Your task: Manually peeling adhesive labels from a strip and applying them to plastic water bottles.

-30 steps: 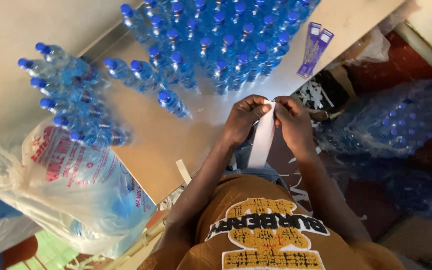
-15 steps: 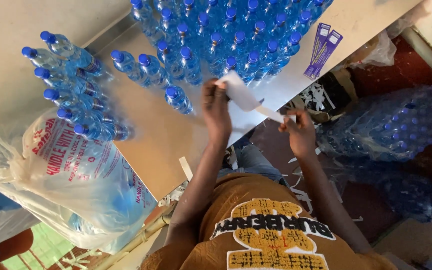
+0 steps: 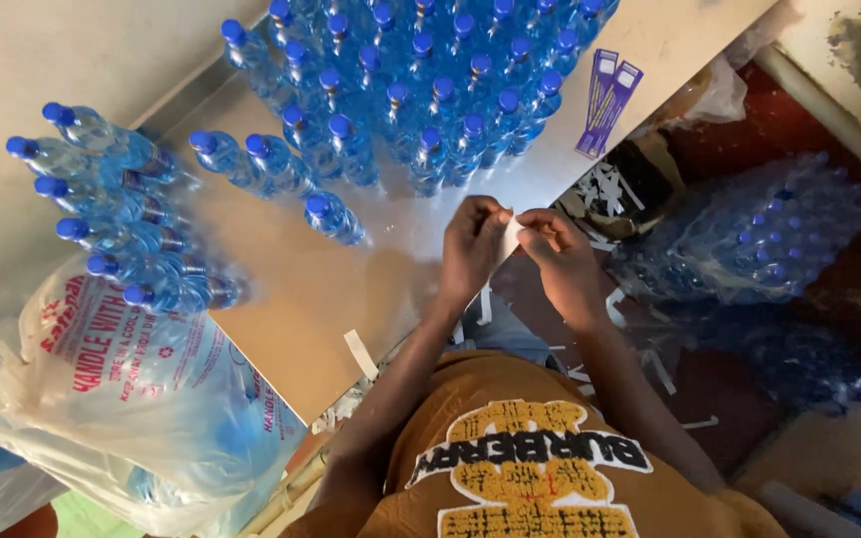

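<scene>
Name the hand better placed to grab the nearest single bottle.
Left, probably. The left hand is nearer the single bottle; the right hand pinches the same white label farther away.

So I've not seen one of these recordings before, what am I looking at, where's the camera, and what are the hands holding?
There is no machine here: a person works with two bare hands. The single camera sits on the person's head and looks straight down, so the orange shirt fills the bottom. The left hand and right hand meet over the table edge and pinch a small white paper strip between them. On the table stand many water bottles with blue caps; more lie on their sides at left. Two purple strips lie near the far edge. A plastic bag sits at lower left, and wrapped bottle packs lie on the floor.
</scene>
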